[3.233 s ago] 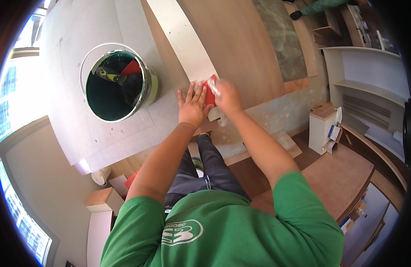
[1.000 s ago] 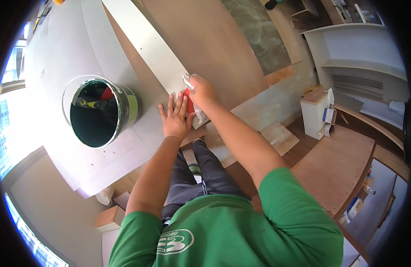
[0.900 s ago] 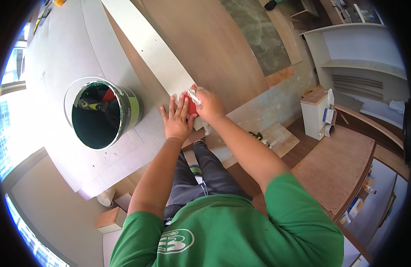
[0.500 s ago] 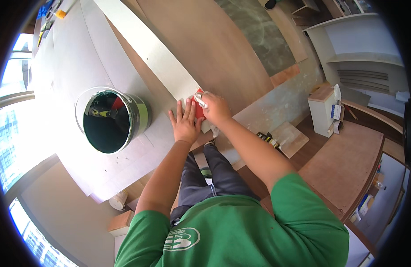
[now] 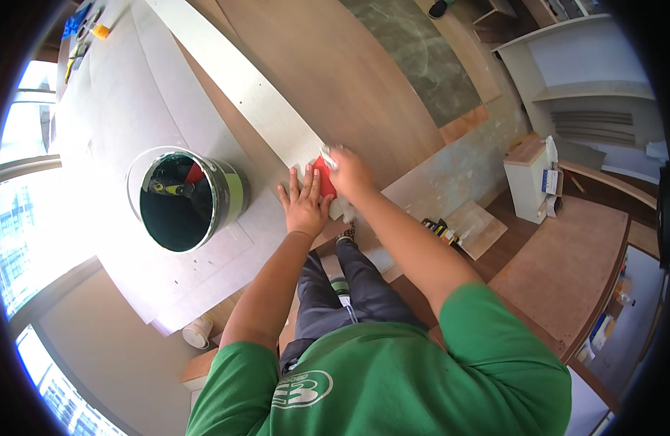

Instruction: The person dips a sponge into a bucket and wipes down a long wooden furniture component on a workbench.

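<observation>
A long white board runs diagonally across the work surface, its near end under my hands. My left hand lies flat on that end, fingers outstretched, with its fingertips touching the edge of a flat red piece. My right hand is closed round a crumpled white cloth at the board's right edge, beside the red piece. Its fingers are partly smeared by motion. Left of my hands stands a paint bucket holding dark green paint, with a red and a yellow-black tool handle showing inside.
Pale sheets cover the left side of the surface; tools with a yellow-orange part lie at its far left. A wide brown panel lies beyond the board. To the right are a small white cabinet and a brown panel.
My right hand has shifted slightly left and toward me with the cloth, and more of the red piece shows between my hands. My left hand stays flat on the board.
</observation>
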A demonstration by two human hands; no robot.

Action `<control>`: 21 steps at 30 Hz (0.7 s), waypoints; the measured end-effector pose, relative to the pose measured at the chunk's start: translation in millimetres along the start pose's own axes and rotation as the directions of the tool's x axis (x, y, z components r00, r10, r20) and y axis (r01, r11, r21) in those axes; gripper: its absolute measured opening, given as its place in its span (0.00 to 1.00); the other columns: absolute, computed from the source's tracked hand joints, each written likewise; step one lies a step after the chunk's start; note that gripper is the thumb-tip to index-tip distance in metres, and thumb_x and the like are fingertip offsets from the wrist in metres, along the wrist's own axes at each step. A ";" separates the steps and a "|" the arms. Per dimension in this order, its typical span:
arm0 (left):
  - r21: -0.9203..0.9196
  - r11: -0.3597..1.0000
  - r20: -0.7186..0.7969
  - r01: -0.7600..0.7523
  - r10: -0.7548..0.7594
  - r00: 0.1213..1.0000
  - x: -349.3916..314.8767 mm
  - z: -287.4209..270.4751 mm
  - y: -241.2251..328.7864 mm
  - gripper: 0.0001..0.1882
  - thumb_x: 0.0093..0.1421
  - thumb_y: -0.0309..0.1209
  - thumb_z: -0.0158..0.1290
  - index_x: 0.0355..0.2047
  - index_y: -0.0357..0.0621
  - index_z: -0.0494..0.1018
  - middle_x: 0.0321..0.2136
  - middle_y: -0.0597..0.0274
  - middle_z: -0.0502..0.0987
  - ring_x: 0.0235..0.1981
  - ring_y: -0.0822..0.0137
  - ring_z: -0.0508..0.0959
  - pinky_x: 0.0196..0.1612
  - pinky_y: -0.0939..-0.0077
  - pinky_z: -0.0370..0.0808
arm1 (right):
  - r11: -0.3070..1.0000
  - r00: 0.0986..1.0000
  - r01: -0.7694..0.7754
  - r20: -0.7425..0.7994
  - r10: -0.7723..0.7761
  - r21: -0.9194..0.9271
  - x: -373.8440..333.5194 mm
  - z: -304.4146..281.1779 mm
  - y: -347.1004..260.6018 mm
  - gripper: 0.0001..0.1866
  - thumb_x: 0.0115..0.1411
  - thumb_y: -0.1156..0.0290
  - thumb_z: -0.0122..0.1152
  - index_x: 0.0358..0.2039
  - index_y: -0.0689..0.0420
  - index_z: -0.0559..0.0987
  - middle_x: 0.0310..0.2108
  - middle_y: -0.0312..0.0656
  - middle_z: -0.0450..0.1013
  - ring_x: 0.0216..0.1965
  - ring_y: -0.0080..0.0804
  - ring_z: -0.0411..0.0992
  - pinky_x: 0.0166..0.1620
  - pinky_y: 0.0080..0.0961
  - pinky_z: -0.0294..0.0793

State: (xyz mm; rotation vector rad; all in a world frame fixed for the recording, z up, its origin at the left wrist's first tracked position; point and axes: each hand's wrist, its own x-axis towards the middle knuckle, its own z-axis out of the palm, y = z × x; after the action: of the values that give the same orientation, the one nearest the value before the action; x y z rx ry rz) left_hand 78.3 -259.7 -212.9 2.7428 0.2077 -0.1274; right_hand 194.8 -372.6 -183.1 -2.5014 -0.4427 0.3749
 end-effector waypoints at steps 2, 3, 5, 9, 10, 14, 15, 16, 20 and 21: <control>0.020 1.000 0.032 -0.008 0.007 0.999 4.1 -0.4 6.3 0.39 0.64 0.51 0.53 0.71 0.54 0.57 0.73 0.67 0.53 0.75 0.51 0.47 0.69 0.31 0.44 | 0.998 0.998 -0.056 -0.044 0.055 -0.011 15.9 -1.0 2.8 0.17 0.54 0.73 0.62 0.46 0.49 0.80 0.44 0.41 0.77 0.49 0.45 0.75 0.49 0.44 0.76; 0.024 1.000 0.033 -0.010 0.009 0.999 4.0 -1.2 6.8 0.39 0.64 0.51 0.53 0.71 0.54 0.57 0.73 0.67 0.53 0.75 0.51 0.47 0.69 0.31 0.44 | 0.999 0.998 -0.010 -0.069 0.007 -0.037 16.6 1.1 4.9 0.16 0.54 0.73 0.62 0.44 0.50 0.80 0.43 0.42 0.77 0.48 0.46 0.75 0.48 0.43 0.76; 0.008 0.999 0.031 0.031 -0.031 0.999 5.7 -1.3 11.8 0.38 0.64 0.51 0.52 0.71 0.54 0.56 0.73 0.67 0.53 0.75 0.52 0.47 0.70 0.32 0.44 | 0.998 0.994 0.029 -0.100 -0.035 -0.064 5.3 0.8 13.5 0.14 0.54 0.73 0.62 0.43 0.51 0.79 0.42 0.43 0.77 0.47 0.46 0.76 0.47 0.43 0.76; 0.014 0.998 0.039 0.061 -0.061 0.997 0.2 -8.8 5.8 0.38 0.65 0.52 0.51 0.72 0.55 0.56 0.73 0.67 0.54 0.75 0.53 0.47 0.70 0.33 0.43 | 0.991 0.989 0.132 -0.059 -0.132 -0.004 -56.8 -3.3 29.0 0.16 0.53 0.74 0.63 0.45 0.52 0.80 0.43 0.45 0.78 0.45 0.46 0.76 0.47 0.40 0.77; 0.021 0.998 0.034 0.054 -0.055 0.998 1.4 -8.5 6.3 0.38 0.65 0.53 0.51 0.72 0.55 0.56 0.73 0.67 0.54 0.75 0.54 0.47 0.70 0.33 0.43 | 0.994 0.994 0.106 -0.040 -0.105 0.016 -64.4 -10.0 32.7 0.16 0.54 0.74 0.63 0.45 0.52 0.80 0.43 0.45 0.78 0.44 0.45 0.77 0.47 0.37 0.77; 0.034 0.999 0.030 0.021 -0.022 0.999 4.0 -12.3 8.1 0.39 0.65 0.54 0.50 0.72 0.54 0.56 0.73 0.66 0.54 0.75 0.54 0.48 0.71 0.34 0.42 | 0.876 0.942 -0.333 0.172 0.289 0.350 -79.3 -43.2 56.9 0.14 0.57 0.74 0.64 0.46 0.56 0.80 0.40 0.43 0.80 0.41 0.38 0.78 0.45 0.30 0.76; 0.042 0.999 0.040 0.027 -0.029 0.999 2.2 -12.7 4.9 0.39 0.65 0.54 0.50 0.72 0.54 0.56 0.73 0.66 0.54 0.75 0.54 0.48 0.71 0.34 0.42 | 0.702 0.919 -0.377 0.150 0.365 0.604 -86.0 -58.2 54.8 0.13 0.59 0.73 0.64 0.45 0.58 0.80 0.39 0.41 0.80 0.40 0.34 0.78 0.45 0.28 0.75; 0.067 0.998 0.037 0.012 -0.014 0.999 3.1 -12.5 3.6 0.39 0.65 0.55 0.51 0.72 0.54 0.56 0.73 0.65 0.54 0.74 0.53 0.48 0.71 0.35 0.41 | 0.468 0.882 -0.370 0.145 0.448 0.803 -92.2 -72.9 52.2 0.12 0.60 0.73 0.64 0.45 0.60 0.80 0.38 0.39 0.80 0.39 0.30 0.78 0.45 0.26 0.74; 0.009 0.999 0.000 -0.045 0.045 0.999 1.2 -17.0 -0.6 0.43 0.62 0.57 0.53 0.72 0.52 0.56 0.73 0.61 0.54 0.74 0.52 0.49 0.72 0.37 0.40 | 0.278 0.839 -0.287 0.101 0.535 0.917 -112.1 -103.9 56.0 0.13 0.60 0.74 0.65 0.45 0.61 0.80 0.39 0.36 0.79 0.40 0.26 0.76 0.46 0.27 0.75; 0.009 0.999 0.006 -0.050 0.050 0.999 0.8 -19.7 -2.5 0.43 0.62 0.57 0.53 0.72 0.52 0.56 0.73 0.61 0.54 0.74 0.52 0.49 0.72 0.37 0.40 | 0.177 0.824 -0.283 0.145 0.548 0.942 -114.1 -108.4 64.8 0.14 0.60 0.75 0.64 0.47 0.60 0.79 0.41 0.36 0.79 0.41 0.27 0.77 0.47 0.29 0.75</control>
State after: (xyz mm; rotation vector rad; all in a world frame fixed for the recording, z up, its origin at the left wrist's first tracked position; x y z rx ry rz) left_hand 79.9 -249.8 -195.7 2.7536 0.1378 -0.1227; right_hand 144.8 -520.0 -114.4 -1.3310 0.5355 0.3804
